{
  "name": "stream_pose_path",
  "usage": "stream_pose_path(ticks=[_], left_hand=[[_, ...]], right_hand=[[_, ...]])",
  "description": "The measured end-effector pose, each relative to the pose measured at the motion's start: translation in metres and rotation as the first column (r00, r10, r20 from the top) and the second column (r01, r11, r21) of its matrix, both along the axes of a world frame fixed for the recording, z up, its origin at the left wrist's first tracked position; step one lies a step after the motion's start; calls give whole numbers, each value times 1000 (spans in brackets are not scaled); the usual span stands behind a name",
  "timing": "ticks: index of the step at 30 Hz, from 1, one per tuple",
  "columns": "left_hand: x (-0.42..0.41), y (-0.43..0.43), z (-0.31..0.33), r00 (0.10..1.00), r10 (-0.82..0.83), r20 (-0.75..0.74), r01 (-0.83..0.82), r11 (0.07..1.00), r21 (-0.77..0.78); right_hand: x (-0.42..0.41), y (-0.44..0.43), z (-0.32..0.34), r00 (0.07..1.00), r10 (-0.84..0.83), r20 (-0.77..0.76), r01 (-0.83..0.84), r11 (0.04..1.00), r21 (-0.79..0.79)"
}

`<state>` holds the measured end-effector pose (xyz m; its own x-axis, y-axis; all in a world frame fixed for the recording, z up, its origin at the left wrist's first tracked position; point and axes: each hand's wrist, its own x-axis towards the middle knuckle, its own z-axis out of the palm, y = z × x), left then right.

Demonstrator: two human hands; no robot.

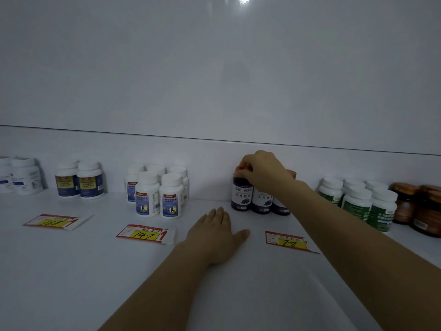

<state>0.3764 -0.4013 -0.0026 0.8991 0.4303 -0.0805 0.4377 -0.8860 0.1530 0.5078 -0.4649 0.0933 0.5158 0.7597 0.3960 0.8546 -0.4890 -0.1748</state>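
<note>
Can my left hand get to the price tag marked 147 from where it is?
Probably yes. The left hand lies flat on the shelf just beside the 147 tag, only bare shelf between; the right hand grips the purple bottle, well clear.

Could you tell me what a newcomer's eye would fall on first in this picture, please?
Probably the right hand, right of centre, gripping the top of a purple bottle at the back of the white shelf. Next, the left hand lying flat on the shelf in front of it, between the 147 tag and the 28 tag.
</note>
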Motion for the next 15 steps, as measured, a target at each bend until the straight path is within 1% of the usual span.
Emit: stream_pose_path(ticks=[3, 7, 8, 10, 12, 15], left_hand=[[0, -1, 0, 1000, -3, -10, 3, 1000, -5], [0, -1, 0, 1000, -5, -10, 5, 1000, 0], [0, -1, 1, 1000, -4, -8, 4, 1000, 1], [-1, -2, 1, 1000, -2, 3, 2, 1000, -1], [-2, -3, 2, 999, 8, 32, -7, 1000, -16], [-2, -6, 7, 991, 44, 130, -30, 994, -106]], right_hand=[[9, -12, 3, 998, -49, 35, 50, 998, -24], [19, -19, -11, 990, -96, 108, 113, 979, -170], [20, -19, -15, 988, -96, 119, 116, 978, -175], [21, -20, -18, 990, -96, 100, 108, 986, -124], [22, -24, -17, 995, -74, 63, 76, 997, -26], [16, -35, -8, 998, -17, 52, 9, 989, 148]])
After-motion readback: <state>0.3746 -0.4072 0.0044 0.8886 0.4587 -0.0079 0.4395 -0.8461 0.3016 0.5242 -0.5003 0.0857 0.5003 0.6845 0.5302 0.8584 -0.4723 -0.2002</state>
